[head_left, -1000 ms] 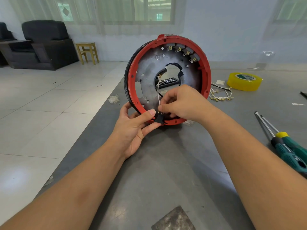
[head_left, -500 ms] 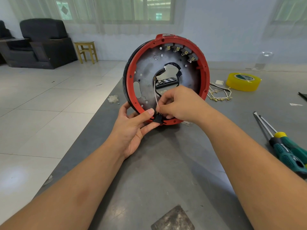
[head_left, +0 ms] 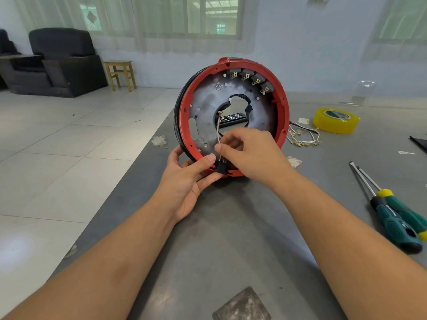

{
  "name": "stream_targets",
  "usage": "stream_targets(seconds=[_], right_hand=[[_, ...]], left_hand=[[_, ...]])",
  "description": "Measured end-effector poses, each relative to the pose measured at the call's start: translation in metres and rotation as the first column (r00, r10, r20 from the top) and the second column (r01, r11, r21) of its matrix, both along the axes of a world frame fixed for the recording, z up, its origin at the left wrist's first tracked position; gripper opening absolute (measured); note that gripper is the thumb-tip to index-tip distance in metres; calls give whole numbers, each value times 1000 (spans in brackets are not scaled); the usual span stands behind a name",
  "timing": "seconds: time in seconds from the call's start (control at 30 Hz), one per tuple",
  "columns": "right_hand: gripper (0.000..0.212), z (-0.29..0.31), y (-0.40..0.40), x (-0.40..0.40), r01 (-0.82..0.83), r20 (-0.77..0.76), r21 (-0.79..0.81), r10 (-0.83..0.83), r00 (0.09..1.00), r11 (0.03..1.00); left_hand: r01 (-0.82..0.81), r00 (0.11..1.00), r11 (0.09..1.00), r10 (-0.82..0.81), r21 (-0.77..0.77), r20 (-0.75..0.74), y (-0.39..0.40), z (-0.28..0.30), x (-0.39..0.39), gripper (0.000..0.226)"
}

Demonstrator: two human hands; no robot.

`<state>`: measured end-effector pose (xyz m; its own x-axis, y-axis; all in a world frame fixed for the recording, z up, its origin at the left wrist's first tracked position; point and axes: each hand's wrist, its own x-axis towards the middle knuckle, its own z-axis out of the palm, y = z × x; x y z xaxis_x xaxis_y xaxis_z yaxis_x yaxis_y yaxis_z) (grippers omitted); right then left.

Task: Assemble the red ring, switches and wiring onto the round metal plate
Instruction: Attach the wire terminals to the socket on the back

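The ring [head_left: 285,116] is red, and the round metal plate [head_left: 208,105] inside it is mottled grey with dark smudges. The switch [head_left: 221,167] is black, its wire [head_left: 218,132] white. The tape roll [head_left: 336,121] is translucent yellow with a green-and-white core. Two screwdrivers [head_left: 397,218] have green handles with yellow and black bands. The tabletop [head_left: 231,227] is dull grey.

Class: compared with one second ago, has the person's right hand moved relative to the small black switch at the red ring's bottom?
Yes. The right hand has lifted slightly away from the small black switch, pinching higher on the thin white wire.
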<state>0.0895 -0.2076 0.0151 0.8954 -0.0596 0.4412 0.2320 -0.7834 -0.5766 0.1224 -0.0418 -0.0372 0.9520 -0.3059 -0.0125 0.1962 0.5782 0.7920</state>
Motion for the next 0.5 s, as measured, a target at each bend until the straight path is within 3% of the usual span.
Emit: stream_targets(seconds=[0.13, 0.27, 0.5], right_hand=[[10, -1, 10, 6, 73, 57, 67, -77, 995, 995], [9, 1, 11, 11, 105, -30, 203, -101, 994, 974], [11, 2, 12, 13, 127, -105, 308, -99, 990, 943]], left_hand=[[9, 1000, 1000, -9, 0, 1, 0, -1, 0, 87], [27, 1000, 1000, -27, 0, 6, 0, -2, 1, 86], [34, 999, 999, -34, -9, 11, 0, -3, 3, 83]])
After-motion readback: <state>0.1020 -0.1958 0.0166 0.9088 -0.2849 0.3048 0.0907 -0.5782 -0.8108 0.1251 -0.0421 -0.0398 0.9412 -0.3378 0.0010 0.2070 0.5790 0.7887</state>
